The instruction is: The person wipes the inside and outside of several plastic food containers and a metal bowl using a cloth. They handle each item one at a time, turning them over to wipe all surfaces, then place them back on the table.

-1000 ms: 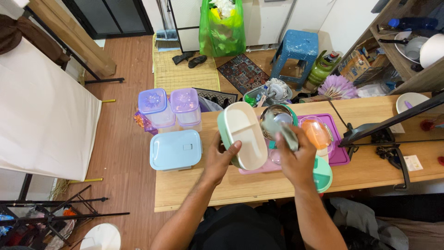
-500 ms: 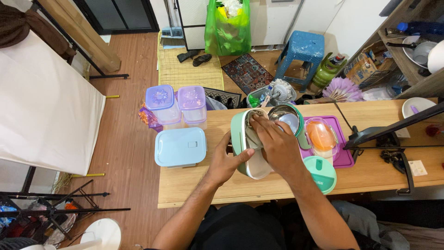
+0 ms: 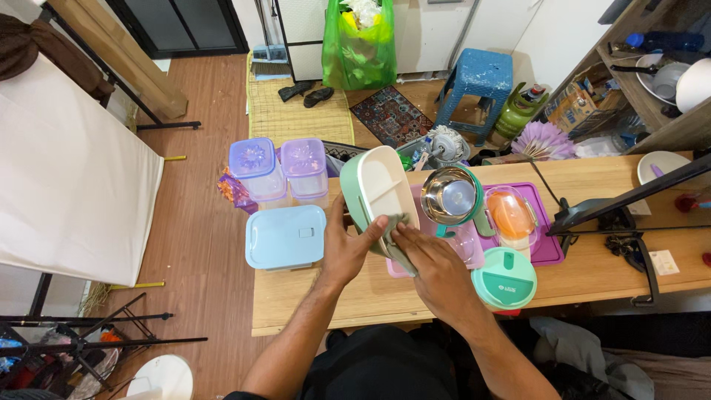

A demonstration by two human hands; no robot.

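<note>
My left hand [image 3: 349, 248] grips the near end of a green lunch box tray [image 3: 378, 189] with a cream, divided inside, held tilted above the wooden table [image 3: 318, 296]. My right hand [image 3: 428, 265] presses a grey-green cloth [image 3: 394, 234] against the tray's near rim. Just right of the tray a steel bowl [image 3: 449, 195] sits in a green container. A round green lid [image 3: 505, 279] lies by my right wrist.
A light blue lidded box [image 3: 285, 237] lies left of my hands, with two purple-lidded clear canisters [image 3: 280, 169] behind it. A purple tray [image 3: 544, 248] carries an orange-lidded clear container [image 3: 512, 215]. A black stand arm [image 3: 629, 200] crosses the table's right side.
My right hand slid with the cloth from the tray's far end to its near rim. The tray tipped more upright, and the steel bowl is uncovered.
</note>
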